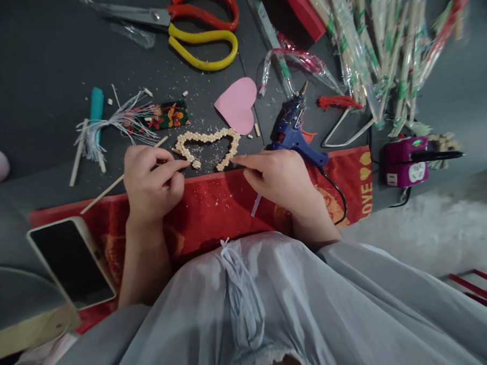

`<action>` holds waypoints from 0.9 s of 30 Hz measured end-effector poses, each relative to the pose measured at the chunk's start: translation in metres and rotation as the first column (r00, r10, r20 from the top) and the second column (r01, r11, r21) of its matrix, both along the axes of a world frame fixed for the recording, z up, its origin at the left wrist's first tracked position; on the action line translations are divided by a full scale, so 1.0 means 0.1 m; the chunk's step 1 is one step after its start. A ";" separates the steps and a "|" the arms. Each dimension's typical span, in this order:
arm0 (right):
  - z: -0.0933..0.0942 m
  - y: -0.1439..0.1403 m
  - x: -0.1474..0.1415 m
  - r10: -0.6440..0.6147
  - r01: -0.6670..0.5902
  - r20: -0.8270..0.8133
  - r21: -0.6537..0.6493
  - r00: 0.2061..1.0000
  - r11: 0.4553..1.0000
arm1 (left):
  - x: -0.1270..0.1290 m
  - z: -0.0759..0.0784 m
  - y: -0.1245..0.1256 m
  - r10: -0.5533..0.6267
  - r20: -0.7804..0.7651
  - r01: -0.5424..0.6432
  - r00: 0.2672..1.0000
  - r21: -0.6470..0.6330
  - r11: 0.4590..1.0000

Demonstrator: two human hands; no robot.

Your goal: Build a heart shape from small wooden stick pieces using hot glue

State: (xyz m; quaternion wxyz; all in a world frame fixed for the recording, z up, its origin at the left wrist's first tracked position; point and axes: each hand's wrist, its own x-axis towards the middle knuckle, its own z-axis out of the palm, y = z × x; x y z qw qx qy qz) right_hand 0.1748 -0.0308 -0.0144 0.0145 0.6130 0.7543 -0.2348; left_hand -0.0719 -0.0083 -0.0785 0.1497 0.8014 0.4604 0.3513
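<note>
A person's left hand (153, 181) and right hand (281, 175) flank a heart-shaped outline of small pale pieces (225, 132), an index fingertip at each of its two parted lower ends. On both hands the index finger is extended and a narrow gap parts it from the thumb; whether the fingertips press on the outline cannot be told. The outline lies on a gray tabletop (40, 67), just above the edge of a red towel (212, 205) lettered "LOVE." A thin stick (107, 193) runs beneath the left hand, to the outline's left. Just above the outline is a pink heart cutout (240, 102); to its right rests a blue glue gun (290, 132), nozzle pointing away from the person. Left of the outline sit a floral fabric strip (170, 114) and a bundle of white threads (115, 119). Well above it lie scissors (161, 17) with red and yellow handles; far to its upper right, plastic-wrapped sticks (382, 42); to its lower left, a smartphone (71, 262), screen dark.
</note>
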 end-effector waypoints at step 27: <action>0.10 -0.09 -0.17 -0.091 0.090 0.009 0.054 0.996 0.994 | -0.04 -0.03 0.03 0.002 -0.010 0.000 1.000 0.169 0.986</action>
